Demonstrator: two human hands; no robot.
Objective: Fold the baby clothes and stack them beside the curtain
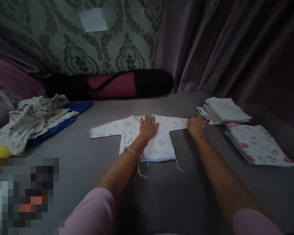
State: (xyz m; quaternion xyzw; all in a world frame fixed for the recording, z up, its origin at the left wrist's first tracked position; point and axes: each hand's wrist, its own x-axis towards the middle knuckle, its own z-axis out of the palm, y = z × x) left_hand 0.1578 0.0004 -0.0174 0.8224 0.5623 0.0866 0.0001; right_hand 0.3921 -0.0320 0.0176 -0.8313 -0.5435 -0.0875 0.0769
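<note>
A small white baby shirt (161, 143) with blue trim and tie strings lies spread flat on the grey bed surface (186, 195), sleeves out to both sides. My left hand (149, 126) lies flat on the shirt's chest near the neckline, fingers stretched out. My right hand (196, 125) is closed on the end of the shirt's right sleeve, knuckles up. A bangle sits on my left wrist.
A pile of unfolded clothes (36, 120) lies at the left. Folded white cloths (222, 110) and a folded heart-print cloth (257, 143) lie at the right. A dark red and black roll bag (117, 85) rests against the patterned wall; a curtain (230, 49) hangs behind.
</note>
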